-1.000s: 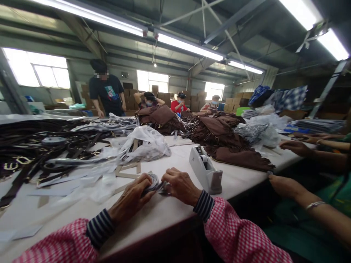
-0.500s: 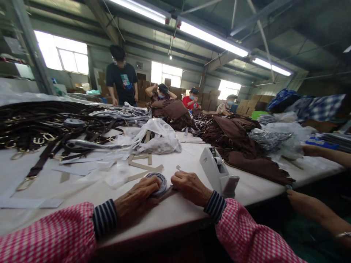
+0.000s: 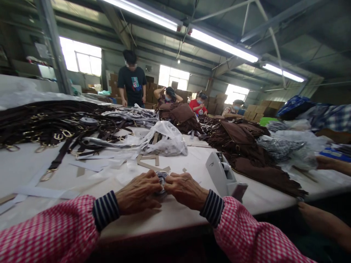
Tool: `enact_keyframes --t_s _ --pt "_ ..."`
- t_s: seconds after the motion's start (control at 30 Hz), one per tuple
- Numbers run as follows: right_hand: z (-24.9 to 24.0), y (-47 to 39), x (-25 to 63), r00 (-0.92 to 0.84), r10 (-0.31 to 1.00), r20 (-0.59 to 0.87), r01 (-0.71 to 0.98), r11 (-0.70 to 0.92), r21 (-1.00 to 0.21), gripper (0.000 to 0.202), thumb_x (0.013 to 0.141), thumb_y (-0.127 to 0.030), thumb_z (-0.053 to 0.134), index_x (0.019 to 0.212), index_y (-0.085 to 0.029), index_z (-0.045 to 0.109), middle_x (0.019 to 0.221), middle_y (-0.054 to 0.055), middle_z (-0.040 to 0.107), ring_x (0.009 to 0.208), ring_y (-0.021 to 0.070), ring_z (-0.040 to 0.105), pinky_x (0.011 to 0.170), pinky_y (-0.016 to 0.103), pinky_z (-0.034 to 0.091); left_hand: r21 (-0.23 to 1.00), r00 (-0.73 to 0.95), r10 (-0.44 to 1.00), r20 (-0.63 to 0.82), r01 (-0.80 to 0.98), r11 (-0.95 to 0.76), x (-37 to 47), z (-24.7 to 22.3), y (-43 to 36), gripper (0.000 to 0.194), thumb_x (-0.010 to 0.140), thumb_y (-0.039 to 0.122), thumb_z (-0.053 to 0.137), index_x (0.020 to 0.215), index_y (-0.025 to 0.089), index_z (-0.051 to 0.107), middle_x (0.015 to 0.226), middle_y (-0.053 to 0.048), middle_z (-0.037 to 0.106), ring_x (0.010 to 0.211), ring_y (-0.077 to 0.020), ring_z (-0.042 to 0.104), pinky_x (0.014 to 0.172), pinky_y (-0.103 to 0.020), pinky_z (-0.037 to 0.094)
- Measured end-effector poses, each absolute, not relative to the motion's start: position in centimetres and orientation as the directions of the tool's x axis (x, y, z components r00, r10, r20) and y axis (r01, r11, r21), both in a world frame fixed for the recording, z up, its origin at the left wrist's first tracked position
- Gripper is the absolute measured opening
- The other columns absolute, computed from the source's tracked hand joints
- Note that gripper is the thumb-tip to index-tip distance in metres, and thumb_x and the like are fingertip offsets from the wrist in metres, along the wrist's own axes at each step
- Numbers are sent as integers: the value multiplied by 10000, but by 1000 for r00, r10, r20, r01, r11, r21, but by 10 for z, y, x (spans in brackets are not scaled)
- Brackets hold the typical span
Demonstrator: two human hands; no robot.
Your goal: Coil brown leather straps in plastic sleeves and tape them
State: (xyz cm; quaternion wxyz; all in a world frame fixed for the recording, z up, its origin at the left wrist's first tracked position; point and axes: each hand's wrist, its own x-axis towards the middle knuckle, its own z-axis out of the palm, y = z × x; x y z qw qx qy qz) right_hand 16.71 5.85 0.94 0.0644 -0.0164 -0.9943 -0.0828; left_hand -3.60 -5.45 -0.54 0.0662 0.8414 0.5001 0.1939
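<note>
Both my hands meet over the table near its front edge, around a small rolled-up strap (image 3: 162, 178) in grey-and-white wrapping. My left hand (image 3: 140, 191) grips the roll from the left with bent fingers. From the right, my right hand (image 3: 188, 190) pinches its near side, fingertips closed. Much of the roll is hidden behind the fingers. Just right of my right hand stands a white tape dispenser (image 3: 215, 170). Flat beige strips (image 3: 149, 162) lie beyond the roll, beside a clear plastic bag (image 3: 167, 140).
Dark straps with gold clasps (image 3: 57, 137) are heaped at left. Brown bags (image 3: 244, 142) pile up at right. A co-worker's hand (image 3: 315, 215) is at the table's right edge. Several people stand or sit across the table (image 3: 181, 215).
My right hand has moved left onto the roll, and the flat tail once stretched between my hands no longer shows. The view has shifted, moving the scene rightward.
</note>
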Motion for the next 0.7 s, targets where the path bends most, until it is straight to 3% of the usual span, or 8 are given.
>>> enact_keyframes --t_s 0.13,0.27,0.37,0.43,0.57,0.63,0.7 --pt "3 52 167 -982 50 183 72 991 113 177 983 -83 568 1094 -196 647 1064 40 714 935 205 610 679 312 436 314 301 893 335 858 -407 -19 -14 -56 168 939 165 618 1020 244 743 1053 -54 741 968 -262 565 843 -363 440" --pt "-5 50 171 -974 106 198 132 984 123 100 996 -124 575 1010 -195 645 1060 41 713 943 199 620 669 295 429 298 293 891 347 866 -401 -19 -25 -58 145 972 191 597 979 224 738 1002 -65 736 938 -259 580 805 -349 460" --pt "-8 48 172 -967 138 215 165 980 113 88 988 -124 589 995 -188 650 1081 46 717 952 198 633 677 288 432 252 341 870 356 861 -441 -25 -32 -58 206 984 127 541 999 219 724 1020 -66 732 960 -250 600 846 -343 485" --pt "-5 50 174 -961 168 218 179 983 29 67 982 -157 629 1011 -193 677 1071 35 722 959 188 649 714 275 451 163 376 847 377 873 -460 -27 -37 -58 305 961 41 499 1077 220 717 1070 -73 736 1002 -258 613 879 -356 490" --pt "6 75 192 -883 427 197 389 898 -205 171 1000 -322 677 1137 -230 721 1107 6 723 961 138 681 840 224 482 -36 419 821 387 897 -441 -26 -46 -59 336 911 -23 504 1050 194 720 1045 -96 744 955 -283 630 838 -387 487" --pt "5 91 207 -778 588 222 555 808 -198 224 1048 -303 590 1184 -169 707 1146 68 705 995 165 678 901 263 485 -80 422 821 386 901 -426 -23 -49 -60 289 915 -4 515 996 182 722 1009 -104 741 920 -287 630 827 -396 481" --pt "-3 104 221 -709 666 232 651 744 -148 244 1050 -269 562 1159 -104 704 1138 133 689 1052 221 660 938 325 483 -85 410 819 402 907 -412 -21 -50 -61 280 920 15 508 1000 179 720 1014 -111 738 938 -298 627 854 -415 468"
